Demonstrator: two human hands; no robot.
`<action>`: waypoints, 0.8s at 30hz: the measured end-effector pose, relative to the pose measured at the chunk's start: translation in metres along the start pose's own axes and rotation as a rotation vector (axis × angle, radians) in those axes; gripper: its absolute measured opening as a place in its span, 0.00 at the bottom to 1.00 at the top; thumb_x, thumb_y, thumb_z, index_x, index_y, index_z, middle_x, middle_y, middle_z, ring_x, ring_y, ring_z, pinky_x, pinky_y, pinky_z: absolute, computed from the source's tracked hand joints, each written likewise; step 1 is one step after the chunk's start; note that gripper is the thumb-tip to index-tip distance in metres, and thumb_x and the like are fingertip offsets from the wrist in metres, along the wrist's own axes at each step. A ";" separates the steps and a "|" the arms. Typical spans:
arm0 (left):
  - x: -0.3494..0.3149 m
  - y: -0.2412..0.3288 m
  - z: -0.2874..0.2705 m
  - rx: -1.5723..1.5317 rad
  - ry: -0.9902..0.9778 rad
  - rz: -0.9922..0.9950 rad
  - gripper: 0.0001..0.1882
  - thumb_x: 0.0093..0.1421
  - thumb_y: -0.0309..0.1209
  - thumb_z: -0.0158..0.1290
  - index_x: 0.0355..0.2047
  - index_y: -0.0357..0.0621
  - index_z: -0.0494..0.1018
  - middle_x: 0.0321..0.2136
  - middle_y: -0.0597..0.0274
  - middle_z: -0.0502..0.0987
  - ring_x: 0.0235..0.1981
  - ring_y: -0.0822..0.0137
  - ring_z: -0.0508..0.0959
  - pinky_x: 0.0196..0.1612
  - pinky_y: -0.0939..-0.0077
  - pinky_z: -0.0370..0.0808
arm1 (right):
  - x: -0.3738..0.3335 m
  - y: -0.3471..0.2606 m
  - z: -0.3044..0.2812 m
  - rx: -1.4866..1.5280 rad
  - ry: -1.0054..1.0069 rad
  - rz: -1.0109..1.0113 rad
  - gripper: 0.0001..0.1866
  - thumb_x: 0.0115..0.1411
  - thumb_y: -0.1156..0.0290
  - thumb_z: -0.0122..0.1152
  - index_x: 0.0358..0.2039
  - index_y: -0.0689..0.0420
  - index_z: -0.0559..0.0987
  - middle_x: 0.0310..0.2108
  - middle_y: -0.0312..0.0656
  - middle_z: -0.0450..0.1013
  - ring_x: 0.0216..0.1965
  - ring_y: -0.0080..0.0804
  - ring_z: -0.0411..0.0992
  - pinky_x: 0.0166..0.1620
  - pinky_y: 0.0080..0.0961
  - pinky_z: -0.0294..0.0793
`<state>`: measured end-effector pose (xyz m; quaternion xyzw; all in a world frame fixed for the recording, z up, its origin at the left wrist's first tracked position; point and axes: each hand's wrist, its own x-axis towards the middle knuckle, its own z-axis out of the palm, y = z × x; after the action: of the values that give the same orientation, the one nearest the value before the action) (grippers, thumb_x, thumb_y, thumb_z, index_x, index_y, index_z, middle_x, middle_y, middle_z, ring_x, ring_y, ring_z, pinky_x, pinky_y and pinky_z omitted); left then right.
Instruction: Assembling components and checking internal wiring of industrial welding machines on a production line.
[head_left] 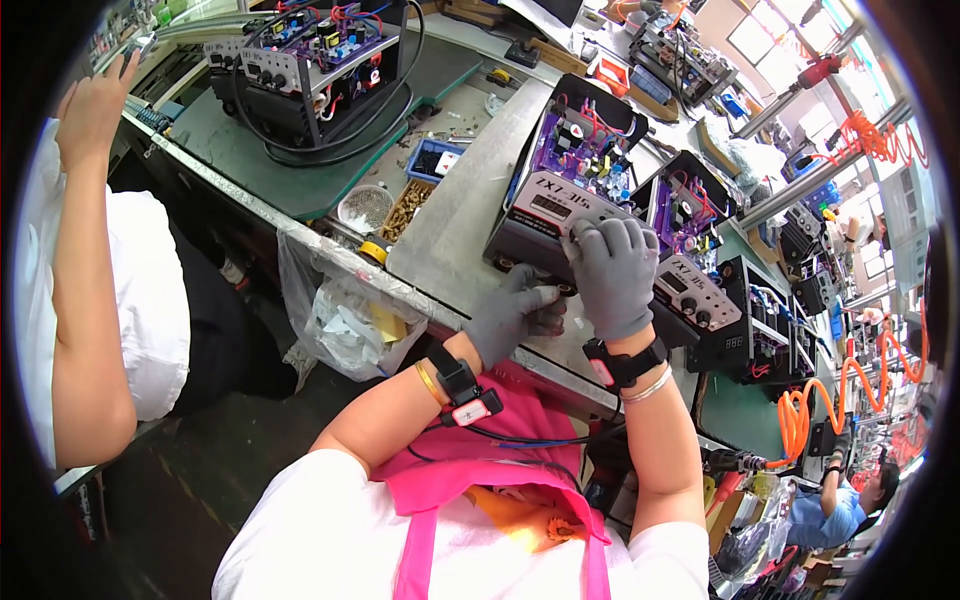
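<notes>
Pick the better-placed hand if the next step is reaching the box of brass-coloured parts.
Probably left: the left hand, just in front of the machine, is nearer the box. The right hand is farther, at the front panel.

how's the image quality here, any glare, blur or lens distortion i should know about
Head view: black fisheye rim, scene bending toward it; windows at upper right washed out white; left hand and right hand well lit, without obvious motion blur.

Machine [556, 206] on the bench [450, 235], left hand [512, 315] and right hand [615, 275] at its near side.
Second machine [698, 293] right; left, a tray [412, 163] and, nearer, a tape roll [373, 252].
</notes>
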<state>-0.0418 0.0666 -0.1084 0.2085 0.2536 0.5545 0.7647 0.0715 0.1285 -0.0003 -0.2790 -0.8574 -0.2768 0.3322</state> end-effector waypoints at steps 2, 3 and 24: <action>0.000 -0.003 0.003 0.003 0.032 0.026 0.17 0.59 0.30 0.53 0.47 0.45 0.60 0.31 0.59 0.74 0.29 0.66 0.77 0.37 0.65 0.79 | -0.003 0.003 0.005 -0.029 0.036 -0.055 0.07 0.49 0.68 0.63 0.28 0.52 0.74 0.24 0.34 0.64 0.29 0.31 0.67 0.34 0.31 0.65; 0.000 -0.004 0.004 0.009 0.035 0.031 0.17 0.59 0.30 0.53 0.47 0.45 0.60 0.31 0.59 0.74 0.29 0.66 0.77 0.37 0.65 0.79 | -0.004 0.004 0.006 -0.030 0.036 -0.082 0.06 0.50 0.69 0.61 0.28 0.52 0.74 0.24 0.34 0.64 0.29 0.31 0.67 0.33 0.30 0.64; 0.006 -0.014 -0.004 0.057 0.028 0.070 0.18 0.60 0.27 0.50 0.48 0.45 0.59 0.30 0.64 0.69 0.32 0.70 0.72 0.41 0.61 0.77 | -0.004 0.005 -0.008 -0.023 0.016 0.267 0.37 0.35 0.55 0.70 0.52 0.43 0.75 0.37 0.29 0.66 0.38 0.29 0.67 0.41 0.34 0.63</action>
<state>-0.0326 0.0680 -0.1212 0.2310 0.2724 0.5765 0.7349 0.0805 0.1255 0.0029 -0.3922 -0.8068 -0.2423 0.3694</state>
